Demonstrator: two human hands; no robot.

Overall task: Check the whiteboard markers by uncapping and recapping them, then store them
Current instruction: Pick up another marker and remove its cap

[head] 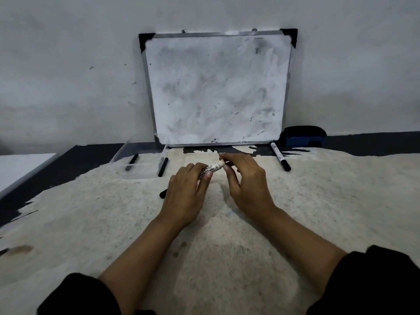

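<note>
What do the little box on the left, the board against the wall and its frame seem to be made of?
The box looks like clear, glossy plastic: the table and a marker show through its walls. The board appears to be smooth white coated sheet, smeared grey with wiped ink. Its frame looks like thin silvery metal, probably aluminium, with black corner caps, likely plastic.

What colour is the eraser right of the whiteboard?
Blue body with a black top, eraser, head view.

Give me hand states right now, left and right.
Left hand: grips the marker by its barrel.
Right hand: fingertips pinch the marker's far end, apparently the cap; whether it is on or off cannot be told.
</note>
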